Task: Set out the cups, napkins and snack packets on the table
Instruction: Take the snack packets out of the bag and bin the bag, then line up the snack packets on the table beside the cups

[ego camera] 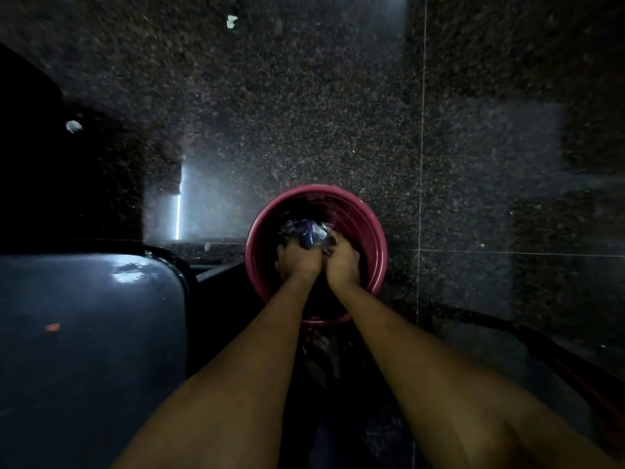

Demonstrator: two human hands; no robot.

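A red plastic bucket (pixel 372 228) stands on the dark speckled floor at the centre of the head view. Both my arms reach down into it. My left hand (pixel 297 260) and my right hand (pixel 343 262) are side by side inside the bucket, both closed on a crumpled bundle of shiny blue and clear packets (pixel 306 231). The scene is dim and the bundle's contents are hard to make out. No cups or napkins can be made out.
A dark glossy table (pixel 88 333) with a rounded corner fills the lower left, close to the bucket. Small white scraps (pixel 232 21) (pixel 73 126) lie on the floor. A dark rail or edge (pixel 541 346) runs along the lower right.
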